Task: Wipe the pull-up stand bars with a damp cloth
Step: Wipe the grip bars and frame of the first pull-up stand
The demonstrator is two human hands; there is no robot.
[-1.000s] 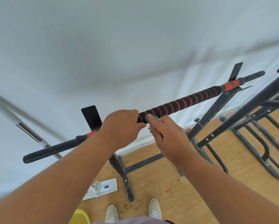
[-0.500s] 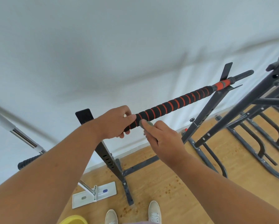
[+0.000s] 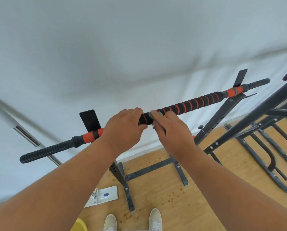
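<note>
The pull-up bar (image 3: 194,104) runs from lower left to upper right, wrapped in black foam with red spiral stripes, with orange collars and ribbed black ends. My left hand (image 3: 124,129) grips the foam near the bar's middle. Just to its right, my right hand (image 3: 171,130) holds a small grey cloth (image 3: 153,115) wrapped against the bar; most of the cloth is hidden under my fingers. The bar rests on two black slotted uprights (image 3: 217,117).
A second black metal frame (image 3: 256,120) stands close on the right, with curved handles near the floor. A silver pole (image 3: 23,132) leans at the left. A white plate (image 3: 106,195) and a yellow object (image 3: 80,225) lie on the wooden floor by my shoes. White wall behind.
My right hand with the cloth has closed back onto the bar beside my left hand. The view has swung right, bringing the bar's left end back into sight.
</note>
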